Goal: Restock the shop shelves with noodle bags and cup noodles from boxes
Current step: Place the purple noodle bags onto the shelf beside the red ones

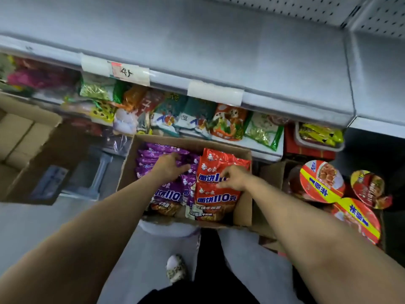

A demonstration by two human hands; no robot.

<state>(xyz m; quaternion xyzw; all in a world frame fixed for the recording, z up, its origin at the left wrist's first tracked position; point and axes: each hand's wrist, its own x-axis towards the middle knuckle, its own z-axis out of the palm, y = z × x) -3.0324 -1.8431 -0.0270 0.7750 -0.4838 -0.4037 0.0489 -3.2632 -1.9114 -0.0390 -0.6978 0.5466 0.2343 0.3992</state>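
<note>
Cardboard flaps of a brown box (26,137) fill the far left, on the floor. Next comes the noodle box (243,207), below the shelf (219,51). Purple noodle bags (153,154) pack its left half, and the left hand (171,166) lies on them with fingers spread apart, gripping nothing. In the right half, the right hand (232,177) pinches a red noodle bag (210,163) between thumb and curled fingers. Cup noodles (320,183) sit farthest right.
</note>
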